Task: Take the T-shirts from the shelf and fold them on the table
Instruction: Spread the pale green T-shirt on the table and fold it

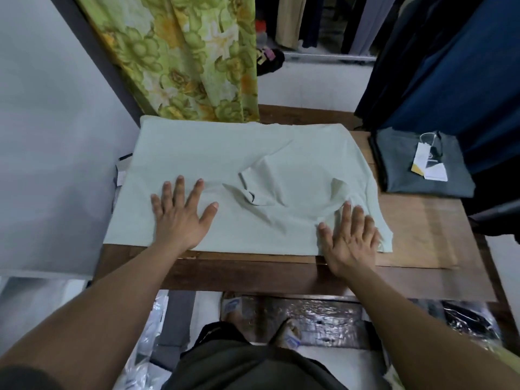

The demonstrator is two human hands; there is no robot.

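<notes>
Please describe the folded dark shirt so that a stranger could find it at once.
Start at the wooden table, where the hands flatten a pale green T-shirt. At its far right corner lies the folded grey T-shirt. Unlike the green one, it is dark, already folded, and carries paper tags on top.

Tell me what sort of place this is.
Probably a clothing shop or its stockroom: hanging garments on a rail, a folded grey T-shirt with price tags, plastic-wrapped stock under the table.

A pale green T-shirt (225,164) is spread flat on the wooden table (422,235), partly folded, with a sleeve turned inward between the hands. A folded dark grey T-shirt (402,175) with paper tags is laid beyond the right hand (350,243), well apart.
</notes>
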